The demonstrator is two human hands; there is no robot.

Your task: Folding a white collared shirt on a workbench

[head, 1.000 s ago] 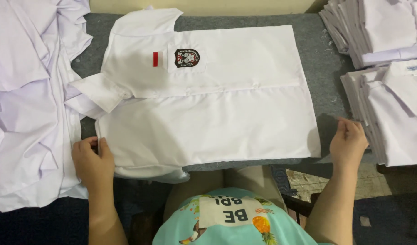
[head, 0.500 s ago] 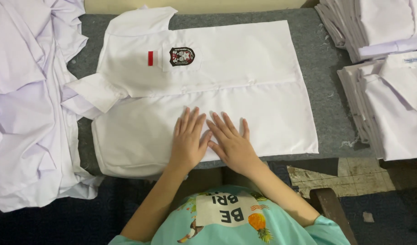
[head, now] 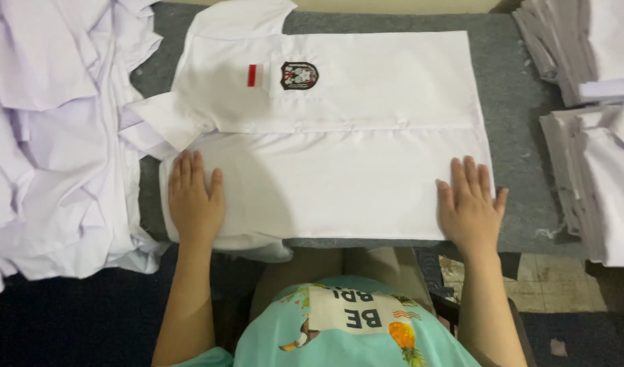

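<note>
Grey table (head: pixel 515 102): hands, L (head: pixel 195 200) & R (head: pixel 469 204), moved apart on white shirt (head: pixel 339 170).

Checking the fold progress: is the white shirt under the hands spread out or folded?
Spread flat: the white short-sleeved shirt lies full length on the grey table, placket closed, badge up.

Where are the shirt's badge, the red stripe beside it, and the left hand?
badge (head: pixel 299 75), head view, middle of the dark crest on the white shirt.
red stripe (head: pixel 251 75), head view, centre of the small red patch.
left hand (head: pixel 195 201), head view, back of the hand lying flat on the shirt.
</note>
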